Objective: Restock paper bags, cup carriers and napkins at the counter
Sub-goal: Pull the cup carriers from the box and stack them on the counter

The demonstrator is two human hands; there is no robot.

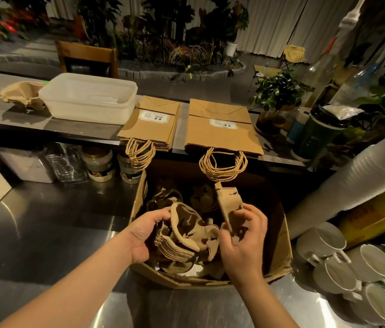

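Both my hands are inside an open cardboard box (279, 235) on the steel worktop. My left hand (143, 235) grips a nested stack of brown pulp cup carriers (182, 235) from its left side. My right hand (243, 240) pinches a single cup carrier (230, 204), tilted upright above the stack. More carriers lie deeper in the box. On the raised counter behind lie two stacks of flat brown paper bags (153, 124) (222, 129), their twine handles hanging over the edge. Another cup carrier (21, 93) sits at the counter's left.
A translucent plastic tub (87, 98) stands on the counter beside the left carrier. Jars (99, 164) line the shelf below. White mugs (342, 263) and a lying sleeve of plastic cups (364, 183) crowd the right side. A potted plant (274, 95) and bottles stand at the back right.
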